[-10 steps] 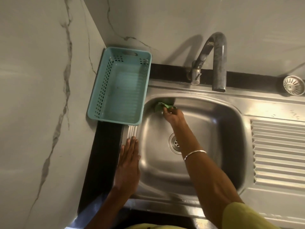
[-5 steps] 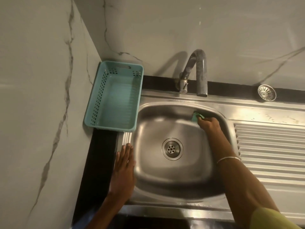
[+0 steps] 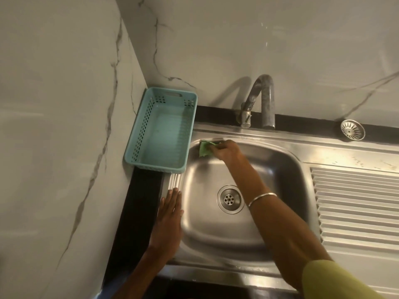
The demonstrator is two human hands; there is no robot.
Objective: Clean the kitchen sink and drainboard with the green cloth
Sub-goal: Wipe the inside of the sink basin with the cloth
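The steel sink [image 3: 287, 169] has a round drain [image 3: 230, 198] in its floor. Its ribbed drainboard [image 3: 356, 203] lies to the right. My right hand [image 3: 226, 150] is shut on the green cloth [image 3: 204, 148], pressing it against the basin's back-left inner wall just under the rim. My left hand [image 3: 169, 219] lies flat, fingers together, on the sink's left rim, holding nothing.
A teal plastic basket [image 3: 164, 132] stands in the corner, left of the basin. The curved tap [image 3: 262, 100] rises behind the sink. A loose metal strainer [image 3: 352, 129] rests on the black ledge at the back right. Marble walls close the left and back.
My right hand has carried the cloth along the basin's back wall, from the back-right part to the back-left corner. The left hand has stayed on the rim.
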